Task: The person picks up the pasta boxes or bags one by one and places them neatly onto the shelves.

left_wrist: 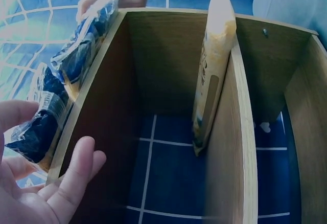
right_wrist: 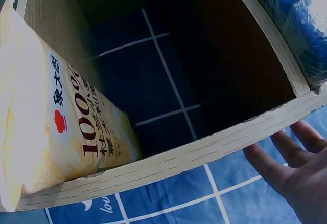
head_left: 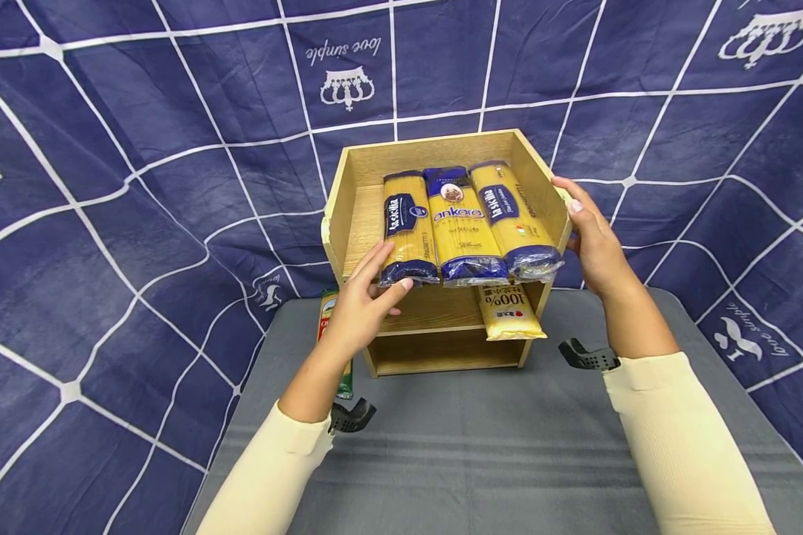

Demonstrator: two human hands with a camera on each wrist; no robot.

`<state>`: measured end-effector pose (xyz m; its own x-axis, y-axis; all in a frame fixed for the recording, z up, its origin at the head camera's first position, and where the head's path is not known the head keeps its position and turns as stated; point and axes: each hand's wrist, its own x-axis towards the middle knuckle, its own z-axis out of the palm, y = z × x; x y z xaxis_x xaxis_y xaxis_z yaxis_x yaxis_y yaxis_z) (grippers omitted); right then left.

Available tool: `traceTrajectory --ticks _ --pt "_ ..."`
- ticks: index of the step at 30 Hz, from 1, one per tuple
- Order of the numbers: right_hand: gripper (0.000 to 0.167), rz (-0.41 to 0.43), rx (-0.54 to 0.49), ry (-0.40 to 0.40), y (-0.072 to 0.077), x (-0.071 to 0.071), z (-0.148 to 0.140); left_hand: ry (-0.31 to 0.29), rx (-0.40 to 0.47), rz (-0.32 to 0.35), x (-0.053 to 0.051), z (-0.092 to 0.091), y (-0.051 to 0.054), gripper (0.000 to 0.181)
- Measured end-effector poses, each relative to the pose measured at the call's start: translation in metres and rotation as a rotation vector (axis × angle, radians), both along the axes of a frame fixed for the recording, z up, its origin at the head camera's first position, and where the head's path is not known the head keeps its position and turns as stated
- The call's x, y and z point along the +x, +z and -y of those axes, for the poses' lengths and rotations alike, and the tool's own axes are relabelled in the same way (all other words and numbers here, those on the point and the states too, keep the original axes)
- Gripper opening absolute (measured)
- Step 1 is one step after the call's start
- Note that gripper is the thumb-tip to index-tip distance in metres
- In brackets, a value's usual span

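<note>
Three spaghetti packs lie side by side on the top of a wooden shelf unit (head_left: 430, 320): a left La Sicilia pack (head_left: 410, 241), a middle Ankara pack (head_left: 467, 234) and a right La Sicilia pack (head_left: 508, 208). Their clear wrapper ends jut past the front edge. My left hand (head_left: 361, 312) is at the front left corner, its extended fingers beside the left pack; in the left wrist view, some fingers (left_wrist: 77, 175) reach below the top board. My right hand (head_left: 597, 249) touches the outside of the right side panel with fairly straight fingers (right_wrist: 271, 168).
A yellow noodle bag (head_left: 508, 312) pokes out of the middle compartment at the right. Left of the unit, partly behind my left arm, is a green and red packet (head_left: 345, 383). Grey cloth (head_left: 468, 446) covers the table; blue patterned fabric (head_left: 194, 96) hangs around it.
</note>
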<state>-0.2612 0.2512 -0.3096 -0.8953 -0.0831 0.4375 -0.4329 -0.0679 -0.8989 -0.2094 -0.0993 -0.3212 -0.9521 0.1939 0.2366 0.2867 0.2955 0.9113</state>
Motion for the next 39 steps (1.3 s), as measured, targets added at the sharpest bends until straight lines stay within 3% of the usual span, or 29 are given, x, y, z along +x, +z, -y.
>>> traceTrajectory --ticks 26,33,39 --pt "0.047 0.015 0.003 -0.001 0.001 0.002 0.001 0.010 0.051 -0.044 0.003 -0.006 -0.003 0.071" --pt "0.047 0.012 -0.007 0.006 0.001 0.002 0.001 0.003 0.048 -0.085 0.009 0.000 -0.004 0.075" --pt "0.047 0.013 -0.015 0.002 0.000 0.003 0.001 0.038 0.062 -0.112 0.020 0.008 -0.003 0.065"
